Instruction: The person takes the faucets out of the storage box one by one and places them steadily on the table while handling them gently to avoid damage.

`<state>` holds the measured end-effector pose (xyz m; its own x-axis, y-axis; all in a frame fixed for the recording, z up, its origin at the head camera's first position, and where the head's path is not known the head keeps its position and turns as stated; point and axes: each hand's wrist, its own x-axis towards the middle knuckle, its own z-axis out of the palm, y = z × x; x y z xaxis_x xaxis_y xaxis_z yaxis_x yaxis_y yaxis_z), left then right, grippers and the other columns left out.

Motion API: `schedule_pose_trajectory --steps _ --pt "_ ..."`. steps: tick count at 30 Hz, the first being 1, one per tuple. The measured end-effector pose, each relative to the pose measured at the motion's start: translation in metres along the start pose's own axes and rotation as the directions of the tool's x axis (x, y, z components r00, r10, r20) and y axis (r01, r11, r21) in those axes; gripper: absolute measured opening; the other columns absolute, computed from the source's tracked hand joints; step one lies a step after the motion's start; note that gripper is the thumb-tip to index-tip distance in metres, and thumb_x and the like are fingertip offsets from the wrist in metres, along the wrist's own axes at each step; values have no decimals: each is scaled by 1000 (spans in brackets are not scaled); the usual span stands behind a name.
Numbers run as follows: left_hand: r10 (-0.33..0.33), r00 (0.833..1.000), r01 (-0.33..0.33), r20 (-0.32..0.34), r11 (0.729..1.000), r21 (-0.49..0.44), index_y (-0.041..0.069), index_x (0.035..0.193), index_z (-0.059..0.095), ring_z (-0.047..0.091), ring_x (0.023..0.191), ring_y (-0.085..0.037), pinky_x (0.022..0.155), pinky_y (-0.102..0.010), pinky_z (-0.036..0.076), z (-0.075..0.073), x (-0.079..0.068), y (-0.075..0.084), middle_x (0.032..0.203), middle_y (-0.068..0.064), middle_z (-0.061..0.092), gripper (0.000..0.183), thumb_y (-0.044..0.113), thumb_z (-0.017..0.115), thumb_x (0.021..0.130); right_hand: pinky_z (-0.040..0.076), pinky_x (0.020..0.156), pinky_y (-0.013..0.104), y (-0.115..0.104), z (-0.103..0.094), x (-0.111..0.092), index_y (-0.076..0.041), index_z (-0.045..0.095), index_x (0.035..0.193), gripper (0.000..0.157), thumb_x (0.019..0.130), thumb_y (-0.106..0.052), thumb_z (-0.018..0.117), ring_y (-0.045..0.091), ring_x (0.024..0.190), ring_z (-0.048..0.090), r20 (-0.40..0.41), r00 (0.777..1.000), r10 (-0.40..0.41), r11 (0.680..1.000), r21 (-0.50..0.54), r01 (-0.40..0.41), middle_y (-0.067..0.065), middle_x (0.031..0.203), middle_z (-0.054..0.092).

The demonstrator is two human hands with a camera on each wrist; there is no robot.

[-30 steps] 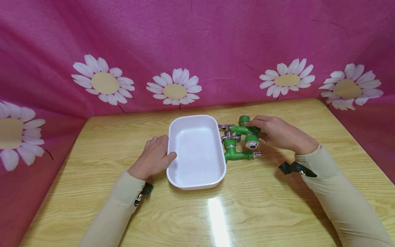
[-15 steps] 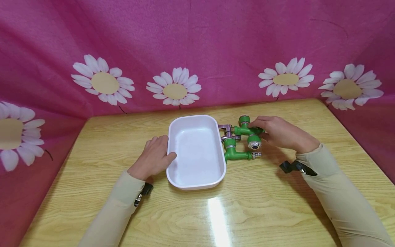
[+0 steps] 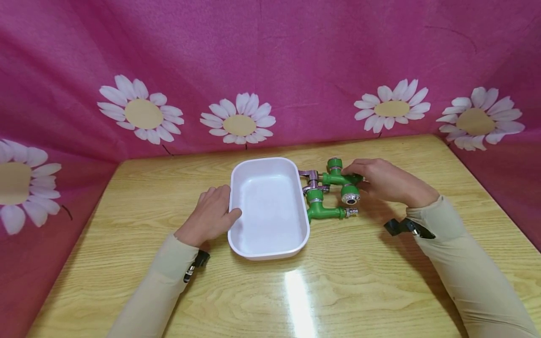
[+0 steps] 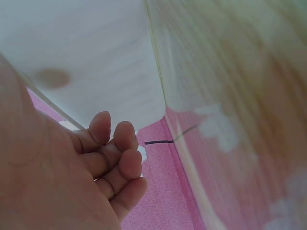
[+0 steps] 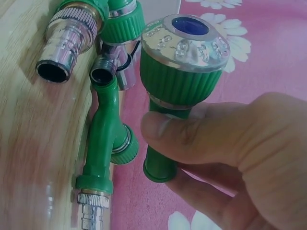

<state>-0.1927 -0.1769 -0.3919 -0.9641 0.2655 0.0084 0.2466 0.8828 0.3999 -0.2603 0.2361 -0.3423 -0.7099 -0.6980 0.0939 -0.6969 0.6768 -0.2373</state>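
My left hand (image 3: 209, 216) grips the left rim of a white plastic tray (image 3: 270, 213), thumb over the rim and fingers outside; in the left wrist view the fingers (image 4: 127, 165) curl below the tray's wall. To the tray's right, my right hand (image 3: 386, 180) pinches a green tap (image 5: 180, 81) by its body between thumb and fingers. This tap has a ribbed knob with a jewelled silver cap and dark blue centre. It is raised over another green tap (image 5: 103, 139) lying on the table. Part of the held tap is hidden behind the fingers.
A chrome tap (image 3: 313, 182) lies against the tray's right side. In front of it is a third green tap (image 3: 323, 212) with a metal hose nozzle pointing right. The wooden table (image 3: 359, 286) meets a pink flowered cloth (image 3: 304, 70) at the back and sides.
The right hand has shifted slightly to the right with the held tap. The left hand and the tray have stayed in place.
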Motion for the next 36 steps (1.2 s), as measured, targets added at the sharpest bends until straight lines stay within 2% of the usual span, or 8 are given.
schedule_pose_trajectory --steps 23,36 --pt "3 1000 -3 2 1000 -2 6 104 52 42 88 -25 81 -35 29 -1 -1 0 89 -6 51 28 30 54 92 59 89 46 14 1 -3 -2 74 115 45 76 19 70 20 94 71 59 997 49 997 52 -52 9 108 75" --pt "19 1000 -19 -21 999 29 5 102 53 43 88 -25 81 -35 30 0 0 -1 88 -6 52 28 31 56 91 59 91 48 22 -1 -5 -3 74 117 45 79 20 67 19 96 70 108 989 104 992 54 -111 9 111 75"
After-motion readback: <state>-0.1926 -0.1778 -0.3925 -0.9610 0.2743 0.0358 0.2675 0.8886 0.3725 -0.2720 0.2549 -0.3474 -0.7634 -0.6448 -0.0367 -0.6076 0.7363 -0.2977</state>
